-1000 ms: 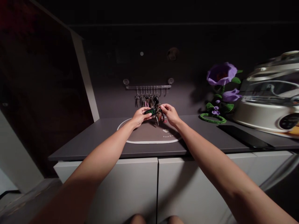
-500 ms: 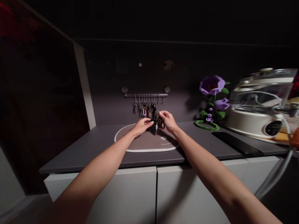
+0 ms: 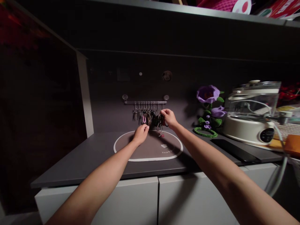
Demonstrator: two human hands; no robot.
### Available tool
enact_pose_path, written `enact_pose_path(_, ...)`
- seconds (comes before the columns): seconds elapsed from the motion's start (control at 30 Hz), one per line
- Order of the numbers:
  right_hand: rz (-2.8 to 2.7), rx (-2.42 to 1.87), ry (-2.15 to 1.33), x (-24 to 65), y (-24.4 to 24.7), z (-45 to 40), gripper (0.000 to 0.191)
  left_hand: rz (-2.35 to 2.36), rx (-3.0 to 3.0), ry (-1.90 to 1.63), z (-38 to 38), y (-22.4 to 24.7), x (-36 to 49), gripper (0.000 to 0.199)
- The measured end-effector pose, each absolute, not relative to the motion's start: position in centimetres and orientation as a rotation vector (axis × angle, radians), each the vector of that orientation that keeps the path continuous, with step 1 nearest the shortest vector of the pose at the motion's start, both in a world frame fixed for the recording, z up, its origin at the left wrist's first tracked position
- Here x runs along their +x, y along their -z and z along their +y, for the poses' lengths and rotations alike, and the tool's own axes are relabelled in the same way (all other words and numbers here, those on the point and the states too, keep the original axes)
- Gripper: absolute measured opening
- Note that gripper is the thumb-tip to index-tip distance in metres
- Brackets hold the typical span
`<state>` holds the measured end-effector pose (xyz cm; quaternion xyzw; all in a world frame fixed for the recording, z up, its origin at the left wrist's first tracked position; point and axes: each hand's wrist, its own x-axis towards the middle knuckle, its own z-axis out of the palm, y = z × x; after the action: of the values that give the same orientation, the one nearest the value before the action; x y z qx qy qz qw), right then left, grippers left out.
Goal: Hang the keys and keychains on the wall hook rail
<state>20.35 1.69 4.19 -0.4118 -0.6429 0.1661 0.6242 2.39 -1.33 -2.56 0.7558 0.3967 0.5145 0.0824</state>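
Observation:
A clear hook rail [image 3: 145,102] on the dark wall carries several keys and keychains [image 3: 144,114], among them a pink loop [image 3: 144,119] and a black fob. My right hand [image 3: 169,118] pinches the top of a bunch of keys [image 3: 160,121] just below the rail's right part. A small red piece [image 3: 161,134] dangles from this bunch over the mat. Whether its ring touches a hook I cannot tell. My left hand [image 3: 141,134] is closed, low in front of the hanging keychains, with nothing visible in it. Its fingertips are partly hidden.
A brown oval mat [image 3: 145,150] with a white rim lies on the dark counter [image 3: 93,156]. To the right stand purple fabric flowers [image 3: 208,93], a flat black slab [image 3: 234,150] and a white appliance [image 3: 248,128] with a cable. A shelf [image 3: 187,11] runs overhead.
My left hand has come off the key bunch and moved slightly down and left. The right hand still holds the bunch, closer under the rail. The view has tilted up.

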Motion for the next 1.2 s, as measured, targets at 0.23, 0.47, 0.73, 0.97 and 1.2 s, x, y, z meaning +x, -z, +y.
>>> enact_pose_path(0.23,-1.343,-1.08,-0.204,21.2,-6.7,5.0,0.033,1.224,2.301,-1.554,-0.7,3.1,2.6,0.022)
enact_pose_path(0.47,-1.274,-1.137,-0.248,20.8,-7.1,7.6,0.031,1.25,2.379,-1.496,-0.6,3.4,3.0,0.023)
enact_pose_path(0.73,-1.179,-1.183,-0.244,20.0,-6.6,8.8,0.025,1.303,2.425,-1.433,-0.5,3.5,3.2,0.023)
enact_pose_path(0.97,-1.127,-1.211,-0.262,20.2,-5.5,8.7,0.02,1.336,2.41,-1.425,-0.2,3.6,3.2,0.021)
enact_pose_path(1.2,-1.197,-1.141,-0.272,20.7,-4.5,9.5,0.032,1.325,2.412,-1.426,0.0,3.7,3.1,0.023)
